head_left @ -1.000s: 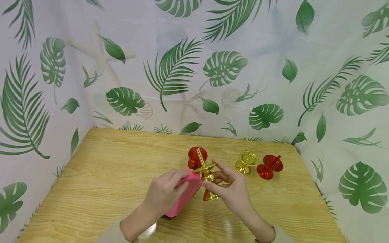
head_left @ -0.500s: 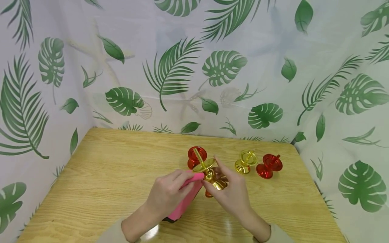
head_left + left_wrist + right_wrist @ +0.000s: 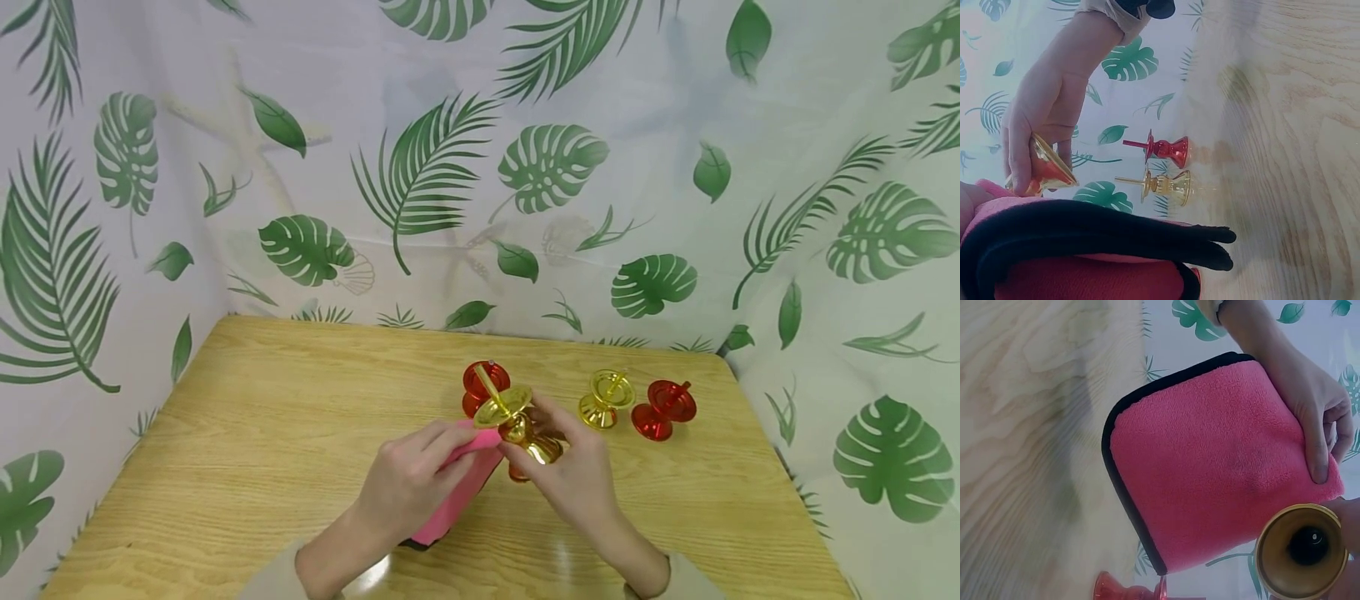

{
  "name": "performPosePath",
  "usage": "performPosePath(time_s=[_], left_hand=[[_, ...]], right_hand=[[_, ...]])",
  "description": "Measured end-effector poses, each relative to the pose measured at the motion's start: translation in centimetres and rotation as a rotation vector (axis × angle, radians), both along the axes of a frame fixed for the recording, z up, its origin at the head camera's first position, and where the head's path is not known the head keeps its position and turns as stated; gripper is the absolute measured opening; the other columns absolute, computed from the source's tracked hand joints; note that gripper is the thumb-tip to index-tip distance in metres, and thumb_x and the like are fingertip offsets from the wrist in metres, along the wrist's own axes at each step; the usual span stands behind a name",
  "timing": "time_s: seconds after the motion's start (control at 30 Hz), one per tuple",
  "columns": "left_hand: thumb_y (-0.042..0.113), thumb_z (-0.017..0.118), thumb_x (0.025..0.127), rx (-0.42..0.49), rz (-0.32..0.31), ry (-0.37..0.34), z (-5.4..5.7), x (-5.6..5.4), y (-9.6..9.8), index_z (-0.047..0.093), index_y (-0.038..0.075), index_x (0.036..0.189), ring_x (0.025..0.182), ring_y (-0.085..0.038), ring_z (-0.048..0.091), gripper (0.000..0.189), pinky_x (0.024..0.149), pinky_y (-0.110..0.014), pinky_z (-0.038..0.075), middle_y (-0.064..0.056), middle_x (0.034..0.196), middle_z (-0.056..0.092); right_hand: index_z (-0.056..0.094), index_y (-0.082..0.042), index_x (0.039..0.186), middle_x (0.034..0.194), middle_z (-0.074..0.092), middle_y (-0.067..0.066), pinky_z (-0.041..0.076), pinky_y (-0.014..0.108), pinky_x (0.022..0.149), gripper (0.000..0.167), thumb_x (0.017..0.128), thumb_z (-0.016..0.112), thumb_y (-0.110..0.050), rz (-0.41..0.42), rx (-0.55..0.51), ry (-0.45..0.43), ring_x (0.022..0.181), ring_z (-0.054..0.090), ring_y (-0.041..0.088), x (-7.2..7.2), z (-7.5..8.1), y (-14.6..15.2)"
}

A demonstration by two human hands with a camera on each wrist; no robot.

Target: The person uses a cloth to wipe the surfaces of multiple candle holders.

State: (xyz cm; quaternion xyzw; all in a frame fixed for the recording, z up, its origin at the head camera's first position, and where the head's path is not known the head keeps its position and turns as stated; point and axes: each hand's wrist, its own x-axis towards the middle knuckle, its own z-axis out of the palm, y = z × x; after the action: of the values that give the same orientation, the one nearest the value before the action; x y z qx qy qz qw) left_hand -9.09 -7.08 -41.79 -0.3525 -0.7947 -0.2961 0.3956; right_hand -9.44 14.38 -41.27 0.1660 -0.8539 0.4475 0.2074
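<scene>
My left hand (image 3: 408, 467) pinches a folded pink cloth (image 3: 453, 504) with black edging. In the right wrist view the cloth (image 3: 1210, 456) hangs down broad and flat. A shiny gold candle holder (image 3: 504, 408) is tilted above the table, gripped near its middle by my right hand (image 3: 577, 467). Its dish and upright tube lean to the left, and the cloth's upper corner touches the stem below the dish. The right wrist view shows the holder's hollow base (image 3: 1280, 565). Some of my right fingers are hidden behind the holder.
Behind my hands a red candle holder (image 3: 470, 385) stands on the wooden table (image 3: 315, 392), partly covered by the gold one. Farther right stand another gold holder (image 3: 598, 412) and a red holder (image 3: 654, 422). A leaf-patterned curtain (image 3: 442, 275) encloses the back and sides.
The gold candle holder has tilted, its base swinging right and its dish turning to face me. The cloth in my left hand has moved slightly right, against the stem.
</scene>
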Motion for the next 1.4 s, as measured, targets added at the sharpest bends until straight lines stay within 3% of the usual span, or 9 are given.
performPosePath(time_s=[0.13,0.27,0.53,0.6,0.77,0.83,0.97,1.13,1.4], left_hand=[[0.001,0.092,0.070,0.011,-0.003,0.006,-0.2,0.2,-0.2,0.075,0.007,0.098,0.071,-0.010,0.076,0.033,0.064,-0.017,0.062,-0.004,0.087,0.078],[0.001,0.090,0.074,0.024,-0.019,0.020,-0.4,0.2,-0.5,0.076,0.008,0.099,0.071,-0.010,0.076,0.030,0.064,-0.017,0.062,-0.003,0.087,0.077],[0.002,0.081,0.085,0.060,-0.028,0.043,-0.7,0.4,-1.8,0.074,0.004,0.093,0.068,-0.012,0.074,0.012,0.063,-0.017,0.061,-0.004,0.082,0.075],[0.001,0.081,0.084,0.071,-0.019,0.032,-0.7,0.4,-2.3,0.074,0.003,0.094,0.068,-0.012,0.074,0.012,0.062,-0.017,0.061,-0.005,0.081,0.076],[-0.007,0.088,0.068,0.103,0.013,0.016,-0.9,0.0,-3.9,0.075,0.003,0.097,0.068,-0.015,0.075,0.034,0.063,-0.022,0.063,-0.006,0.082,0.077],[-0.009,0.089,0.062,0.115,0.023,0.015,-0.9,-0.3,-4.5,0.075,0.003,0.098,0.068,-0.016,0.075,0.041,0.063,-0.024,0.063,-0.006,0.082,0.078],[-0.012,0.090,0.062,0.128,0.037,-0.004,-0.8,-1.0,-5.5,0.075,0.001,0.098,0.068,-0.017,0.076,0.041,0.063,-0.025,0.064,-0.007,0.083,0.078],[-0.013,0.090,0.063,0.152,0.040,-0.041,-0.3,-1.7,-6.2,0.075,0.000,0.096,0.068,-0.018,0.077,0.038,0.061,-0.024,0.063,-0.008,0.083,0.078],[-0.011,0.089,0.070,0.168,0.028,-0.130,0.7,-2.4,-6.2,0.078,0.004,0.095,0.072,-0.015,0.076,0.032,0.065,-0.023,0.063,-0.005,0.086,0.079]], right_hand=[[0.075,-0.004,0.122,0.108,0.082,0.010,0.063,0.020,0.078,0.050,0.076,0.093,-0.003,0.008,-0.070,-0.097,0.093,0.074,0.008,0.0,0.2,0.0],[0.077,-0.002,0.118,0.110,0.081,0.012,0.061,0.018,0.084,0.044,0.077,0.092,-0.003,-0.009,-0.108,-0.169,0.097,0.071,0.003,0.1,0.4,0.1],[0.078,-0.003,0.119,0.106,0.081,0.013,0.060,0.016,0.081,0.044,0.079,0.093,-0.010,-0.063,-0.142,-0.289,0.092,0.069,0.001,-0.1,1.1,0.8],[0.078,-0.002,0.120,0.107,0.081,0.014,0.061,0.017,0.078,0.045,0.078,0.094,-0.011,-0.066,-0.151,-0.321,0.091,0.069,0.001,-0.2,1.2,1.1],[0.078,-0.004,0.120,0.110,0.080,0.014,0.062,0.017,0.075,0.046,0.077,0.094,-0.010,-0.024,-0.097,-0.355,0.092,0.071,0.003,-0.2,1.4,1.9],[0.078,-0.007,0.119,0.110,0.081,0.010,0.062,0.018,0.078,0.046,0.076,0.095,-0.011,-0.003,-0.033,-0.323,0.095,0.072,0.007,-0.2,1.3,2.2],[0.078,-0.010,0.116,0.110,0.080,0.005,0.062,0.021,0.081,0.046,0.074,0.096,-0.011,0.043,0.099,-0.202,0.098,0.074,0.016,-0.3,1.1,2.7],[0.077,-0.012,0.111,0.106,0.080,0.000,0.063,0.024,0.080,0.045,0.071,0.097,-0.007,0.113,0.200,-0.029,0.096,0.071,0.013,-0.6,0.9,3.1],[0.078,-0.017,0.112,0.099,0.074,-0.005,0.060,0.028,0.075,0.046,0.070,0.097,-0.017,0.164,0.414,0.199,0.095,0.062,0.012,-0.9,0.4,3.3]])
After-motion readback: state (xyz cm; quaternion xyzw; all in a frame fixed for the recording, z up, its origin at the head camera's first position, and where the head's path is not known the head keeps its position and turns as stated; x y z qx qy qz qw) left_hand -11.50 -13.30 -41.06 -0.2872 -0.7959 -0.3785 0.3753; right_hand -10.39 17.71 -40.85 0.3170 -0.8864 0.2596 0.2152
